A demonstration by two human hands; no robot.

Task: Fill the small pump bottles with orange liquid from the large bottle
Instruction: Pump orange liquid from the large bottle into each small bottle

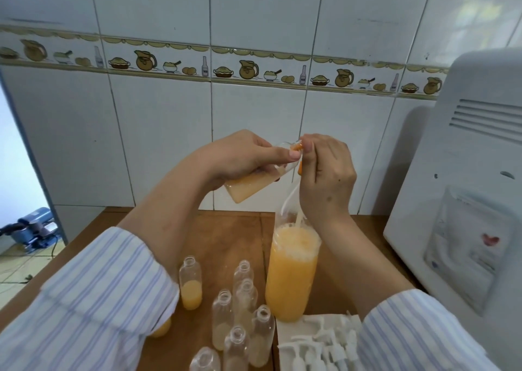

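— Holding the small pump bottle [248,182] tilted at the centre of the frame, our left hand [240,156] was wrapped round its body, part full of orange liquid, wasn't it?

— Yes, and our right hand [324,170] pinched an orange piece [299,157] at its neck, a white tube [291,198] trailing down toward the large bottle [291,271] on the bench [226,235].

— We judged the tube should stay inside the large bottle's mouth, and the small one tilted only gently.

— Agreed. Empty bottles [243,297] waited lower centre, white pump heads [319,339] lower right.
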